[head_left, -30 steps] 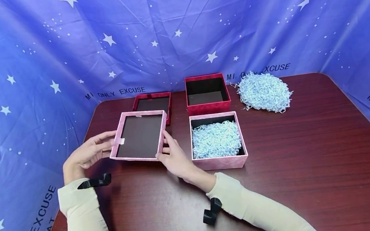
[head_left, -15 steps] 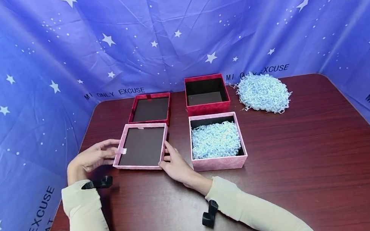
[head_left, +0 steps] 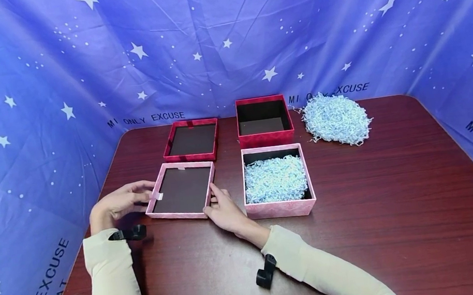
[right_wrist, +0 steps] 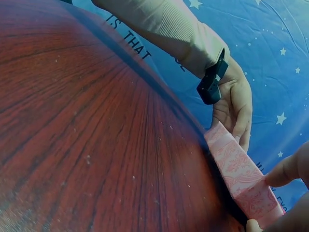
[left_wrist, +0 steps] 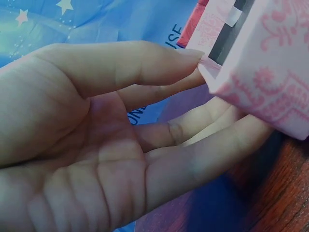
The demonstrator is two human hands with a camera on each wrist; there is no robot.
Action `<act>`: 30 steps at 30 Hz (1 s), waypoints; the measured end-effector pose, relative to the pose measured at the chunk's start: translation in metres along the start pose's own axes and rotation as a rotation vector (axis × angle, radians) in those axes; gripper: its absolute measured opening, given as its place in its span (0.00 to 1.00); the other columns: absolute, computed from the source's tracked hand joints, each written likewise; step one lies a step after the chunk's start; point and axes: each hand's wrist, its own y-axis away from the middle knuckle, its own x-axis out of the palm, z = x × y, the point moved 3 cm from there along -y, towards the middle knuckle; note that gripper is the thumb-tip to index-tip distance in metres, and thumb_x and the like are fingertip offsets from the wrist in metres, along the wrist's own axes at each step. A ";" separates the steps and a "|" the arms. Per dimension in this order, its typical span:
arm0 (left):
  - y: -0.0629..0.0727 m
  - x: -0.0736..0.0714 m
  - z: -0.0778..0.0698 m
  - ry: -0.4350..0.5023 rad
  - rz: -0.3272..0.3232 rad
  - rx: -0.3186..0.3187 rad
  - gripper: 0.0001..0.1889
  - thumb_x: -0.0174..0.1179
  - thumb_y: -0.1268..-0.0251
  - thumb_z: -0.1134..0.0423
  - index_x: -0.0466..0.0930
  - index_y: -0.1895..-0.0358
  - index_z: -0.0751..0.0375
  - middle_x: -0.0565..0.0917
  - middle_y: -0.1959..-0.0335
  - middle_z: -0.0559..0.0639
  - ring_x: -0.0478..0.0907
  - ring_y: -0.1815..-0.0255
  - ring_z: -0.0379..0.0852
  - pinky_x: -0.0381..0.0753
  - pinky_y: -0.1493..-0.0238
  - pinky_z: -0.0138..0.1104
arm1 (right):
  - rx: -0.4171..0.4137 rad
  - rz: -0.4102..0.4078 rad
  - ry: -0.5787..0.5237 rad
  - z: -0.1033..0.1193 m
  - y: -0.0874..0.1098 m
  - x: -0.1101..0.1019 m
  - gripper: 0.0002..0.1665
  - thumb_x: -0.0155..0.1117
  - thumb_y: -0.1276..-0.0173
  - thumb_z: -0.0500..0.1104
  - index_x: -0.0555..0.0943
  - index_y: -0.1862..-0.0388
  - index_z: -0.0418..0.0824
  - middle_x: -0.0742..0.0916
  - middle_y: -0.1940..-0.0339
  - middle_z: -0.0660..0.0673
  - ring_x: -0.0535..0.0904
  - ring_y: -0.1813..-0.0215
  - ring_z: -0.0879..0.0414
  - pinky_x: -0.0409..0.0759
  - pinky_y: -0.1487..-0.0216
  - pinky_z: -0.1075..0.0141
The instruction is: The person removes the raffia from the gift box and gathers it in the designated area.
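Note:
A pink patterned box lid (head_left: 182,190) lies inside-up between my hands, its dark inner face showing in the head view. My left hand (head_left: 122,203) holds its left edge. In the left wrist view the thumb touches the corner of the lid (left_wrist: 270,72) while other fingers reach beneath it. At the near right corner, my right hand (head_left: 226,212) pinches the lid; the right wrist view shows a thumb and finger on its pink side (right_wrist: 241,179). The lid is low over the tabletop, and whether all of it touches the wood I cannot tell.
Right of the lid stands a pink box (head_left: 281,209) containing blue shredded paper (head_left: 276,179). Behind are a red lid (head_left: 194,140), an open red box (head_left: 267,138) and a loose heap of shredded paper (head_left: 337,119). A starry blue curtain (head_left: 206,39) borders the table (head_left: 379,209).
Both hands have lowered the pink lid toward the table and nearer to me. The red lid behind it, partly covered before, now shows fully. The boxes and paper have stayed put.

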 end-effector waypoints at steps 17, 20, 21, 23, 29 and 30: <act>-0.001 0.000 -0.001 -0.032 -0.017 -0.040 0.28 0.51 0.32 0.72 0.53 0.33 0.77 0.83 0.57 0.48 0.80 0.55 0.42 0.82 0.50 0.41 | 0.034 -0.015 0.047 -0.001 -0.001 -0.002 0.45 0.59 0.41 0.37 0.55 0.24 0.39 0.71 0.39 0.39 0.71 0.40 0.50 0.70 0.38 0.58; -0.001 0.000 -0.001 -0.039 -0.017 -0.040 0.27 0.50 0.32 0.73 0.53 0.33 0.77 0.82 0.57 0.48 0.80 0.56 0.42 0.82 0.50 0.41 | 0.039 -0.013 0.043 -0.001 -0.001 -0.002 0.45 0.59 0.41 0.37 0.55 0.24 0.39 0.70 0.38 0.39 0.71 0.40 0.50 0.70 0.38 0.58; -0.001 0.000 -0.002 -0.043 -0.018 -0.042 0.27 0.50 0.32 0.73 0.53 0.33 0.77 0.82 0.58 0.49 0.80 0.56 0.42 0.82 0.49 0.41 | 0.039 -0.012 0.043 -0.001 -0.001 -0.002 0.46 0.59 0.41 0.37 0.55 0.24 0.39 0.70 0.37 0.39 0.71 0.40 0.50 0.70 0.39 0.58; -0.001 0.000 -0.002 -0.053 -0.021 -0.048 0.27 0.49 0.32 0.73 0.53 0.33 0.77 0.81 0.58 0.49 0.80 0.56 0.43 0.81 0.48 0.44 | 0.038 -0.011 0.048 -0.001 0.000 -0.002 0.46 0.59 0.42 0.38 0.55 0.24 0.39 0.70 0.37 0.39 0.71 0.40 0.50 0.70 0.39 0.57; 0.001 0.001 -0.008 -0.140 -0.061 -0.067 0.28 0.50 0.33 0.70 0.52 0.33 0.78 0.80 0.55 0.54 0.80 0.55 0.42 0.78 0.43 0.48 | 0.012 -0.019 0.066 0.002 0.004 -0.003 0.45 0.58 0.41 0.38 0.54 0.24 0.40 0.68 0.35 0.38 0.69 0.36 0.47 0.69 0.36 0.53; 0.001 0.000 -0.009 -0.161 -0.079 -0.066 0.29 0.50 0.33 0.70 0.52 0.33 0.79 0.80 0.54 0.55 0.80 0.55 0.42 0.79 0.43 0.47 | 0.002 -0.021 0.072 0.003 0.004 -0.004 0.45 0.58 0.40 0.38 0.54 0.24 0.40 0.68 0.35 0.37 0.68 0.36 0.47 0.69 0.36 0.53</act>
